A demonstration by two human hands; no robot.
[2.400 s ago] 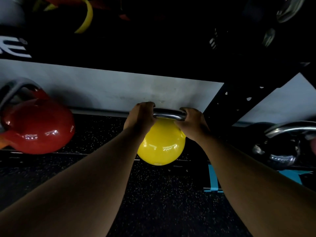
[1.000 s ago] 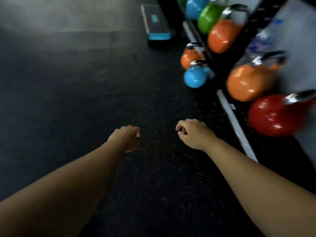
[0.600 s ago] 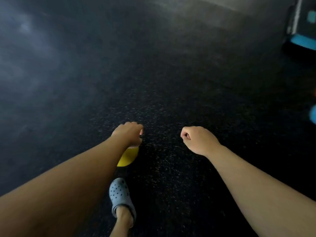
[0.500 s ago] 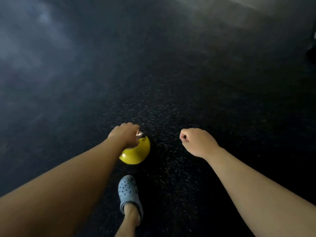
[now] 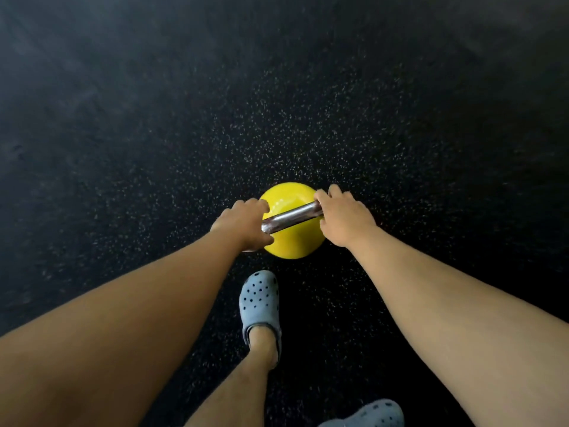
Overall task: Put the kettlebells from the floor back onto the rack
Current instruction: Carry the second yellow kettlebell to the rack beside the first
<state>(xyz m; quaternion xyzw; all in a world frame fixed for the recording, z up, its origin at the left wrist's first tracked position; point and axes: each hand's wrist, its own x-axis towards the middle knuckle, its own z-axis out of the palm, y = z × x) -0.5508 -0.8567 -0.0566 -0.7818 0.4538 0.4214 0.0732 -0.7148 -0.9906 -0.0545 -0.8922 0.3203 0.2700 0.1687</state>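
Observation:
A yellow kettlebell [image 5: 292, 241] with a shiny steel handle [image 5: 291, 216] stands on the dark speckled floor [image 5: 308, 118] straight below me. My left hand [image 5: 241, 224] is wrapped around the left end of the handle. My right hand [image 5: 343, 215] is closed over the right end. The middle of the handle shows bare between them. The rack is out of view.
My foot in a grey-blue clog [image 5: 260, 306] stands just behind the kettlebell, and a second clog [image 5: 369, 414] shows at the bottom edge. Dark rubber flooring stretches on all sides.
I put a yellow kettlebell by the rack, let go and turned to the floor. My left hand reached another yellow kettlebell first; now both hands are on its handle.

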